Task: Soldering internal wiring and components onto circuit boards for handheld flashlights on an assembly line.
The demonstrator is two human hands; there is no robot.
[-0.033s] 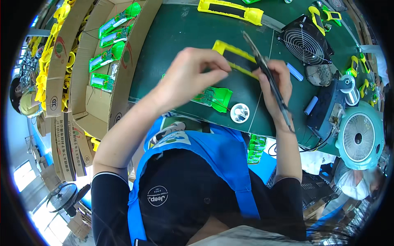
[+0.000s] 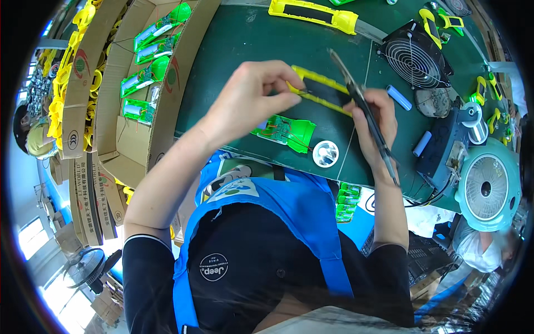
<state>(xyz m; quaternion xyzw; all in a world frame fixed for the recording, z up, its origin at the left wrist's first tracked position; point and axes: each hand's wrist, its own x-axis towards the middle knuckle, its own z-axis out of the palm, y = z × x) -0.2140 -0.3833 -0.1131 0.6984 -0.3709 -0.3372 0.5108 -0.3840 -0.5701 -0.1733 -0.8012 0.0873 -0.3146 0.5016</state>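
Note:
My left hand [image 2: 258, 94] is closed in a pinch at the left end of a yellow plastic casing [image 2: 320, 104] with a dark panel. A thin dark wire [image 2: 305, 91] shows at its fingertips. My right hand [image 2: 378, 119] grips a long slim tool [image 2: 356, 89] with a silvery tip and dark body; its exact kind is unclear. The thumb and fingers of that hand also touch the casing's right end. Below, a green casing [image 2: 300, 133] with a circuit board and red wires lies next to a round silver reflector [image 2: 325, 153]. My left wrist is just beside the board's left end.
A cardboard box [image 2: 186, 67] holding several green casings stands at left. Another yellow casing [image 2: 314, 14] lies at the far edge. On the right are a black fan [image 2: 411, 58], blue cylindrical cells [image 2: 399, 97], a dark device [image 2: 445, 139] and a mint-green fan [image 2: 486, 183].
My left hand has shifted slightly up and left, its fingertips now at the yellow casing's end. The casing has tilted a little. The tool in my right hand has barely moved.

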